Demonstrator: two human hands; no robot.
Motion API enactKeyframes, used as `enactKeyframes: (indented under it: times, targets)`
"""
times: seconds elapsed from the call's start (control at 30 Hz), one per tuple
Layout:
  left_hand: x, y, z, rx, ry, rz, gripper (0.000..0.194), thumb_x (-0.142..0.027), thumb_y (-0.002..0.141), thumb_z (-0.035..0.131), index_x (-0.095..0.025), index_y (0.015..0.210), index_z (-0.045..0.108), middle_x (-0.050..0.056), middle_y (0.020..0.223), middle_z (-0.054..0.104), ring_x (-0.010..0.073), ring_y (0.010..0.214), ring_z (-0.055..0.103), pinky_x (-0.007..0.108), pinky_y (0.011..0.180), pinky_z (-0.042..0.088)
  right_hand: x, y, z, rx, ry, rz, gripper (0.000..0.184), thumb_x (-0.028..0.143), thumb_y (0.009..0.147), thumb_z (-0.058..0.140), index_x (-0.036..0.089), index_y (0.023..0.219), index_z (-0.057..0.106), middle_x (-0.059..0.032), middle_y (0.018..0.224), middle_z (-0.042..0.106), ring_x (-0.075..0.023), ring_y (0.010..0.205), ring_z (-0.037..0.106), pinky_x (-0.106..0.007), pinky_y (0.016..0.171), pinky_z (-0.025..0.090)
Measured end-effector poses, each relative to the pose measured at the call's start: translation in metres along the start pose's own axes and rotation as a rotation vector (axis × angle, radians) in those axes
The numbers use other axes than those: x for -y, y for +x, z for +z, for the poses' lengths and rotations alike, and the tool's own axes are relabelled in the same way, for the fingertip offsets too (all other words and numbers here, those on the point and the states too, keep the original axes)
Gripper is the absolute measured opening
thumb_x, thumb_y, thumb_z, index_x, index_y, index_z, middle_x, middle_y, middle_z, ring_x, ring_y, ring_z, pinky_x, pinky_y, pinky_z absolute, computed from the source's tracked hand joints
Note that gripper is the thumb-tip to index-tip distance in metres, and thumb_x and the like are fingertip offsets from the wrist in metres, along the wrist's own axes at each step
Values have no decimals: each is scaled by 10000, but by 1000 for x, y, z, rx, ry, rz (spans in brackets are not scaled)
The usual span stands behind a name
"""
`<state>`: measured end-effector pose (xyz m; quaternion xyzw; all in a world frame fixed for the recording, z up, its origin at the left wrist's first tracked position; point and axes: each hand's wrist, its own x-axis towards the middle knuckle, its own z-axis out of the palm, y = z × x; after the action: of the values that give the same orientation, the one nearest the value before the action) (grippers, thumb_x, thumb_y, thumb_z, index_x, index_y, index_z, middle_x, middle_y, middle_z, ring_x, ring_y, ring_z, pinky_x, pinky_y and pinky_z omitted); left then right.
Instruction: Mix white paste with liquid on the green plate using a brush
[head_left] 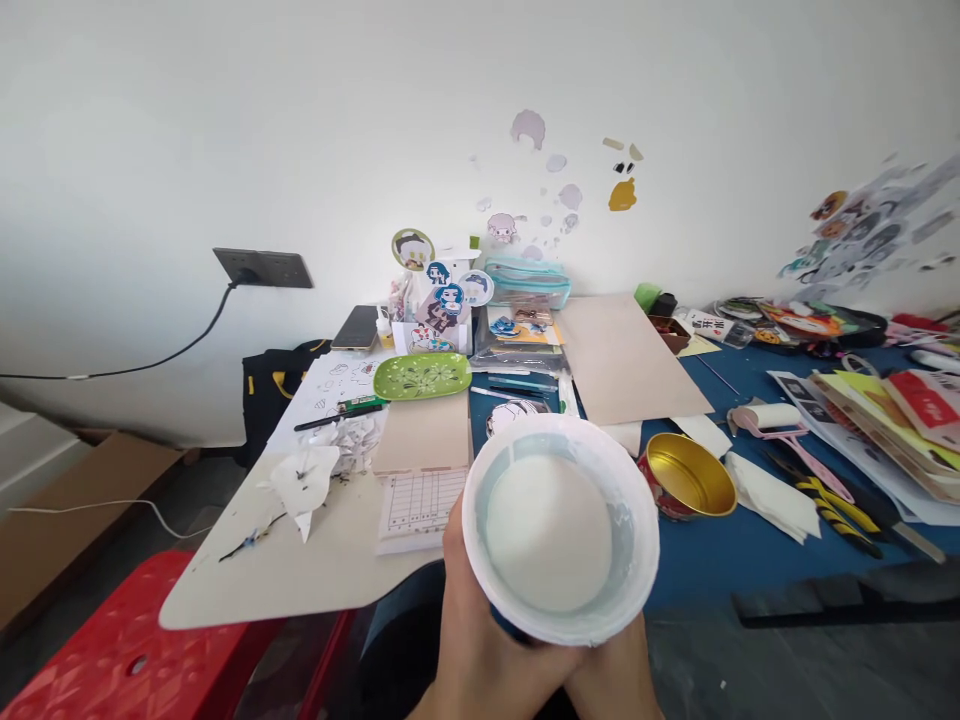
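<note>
A round white tub [560, 527] filled with thick white paste is held up close in front of me, its open mouth tipped toward the camera. My left hand [480, 630] wraps round its left side and underside. My right hand [611, 675] grips it from below at the right; only part of that hand shows. Behind the tub lies the blue-covered table [712, 555].
A gold tin [686, 477], a pink roller [769, 422], white tissues, a yellow-black tool [836, 505] and books sit right. A green tray [422, 376], a notepad [420, 500], crumpled paper, stickers and a brown board [626, 357] lie beyond. A red stool [127, 645] stands lower left.
</note>
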<state>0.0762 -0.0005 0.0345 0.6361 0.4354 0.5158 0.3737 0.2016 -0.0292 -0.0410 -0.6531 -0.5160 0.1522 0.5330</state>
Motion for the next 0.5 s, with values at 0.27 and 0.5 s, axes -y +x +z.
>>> enactKeyframes:
  times: [0.27, 0.5]
  targets:
    - [5, -10, -10, 37, -52, 108, 1039, -209, 571, 743, -269, 1429, 160, 146, 1433, 331, 386, 1319, 347, 556, 1065, 343, 16, 2, -13, 70, 97, 59, 1051, 467, 625, 767, 242, 1468, 181, -142, 1357, 496, -381, 1262, 437, -538, 960, 463]
    - [25, 37, -72, 452, -141, -23, 1034, -322, 481, 858, -272, 1384, 360, 132, 1382, 451, 365, 1281, 418, 548, 1043, 360, 39, 37, -34, 370, 236, -37, 1088, 482, 422, 833, 253, 1387, 387, -112, 1289, 562, -383, 1167, 530, -542, 968, 453]
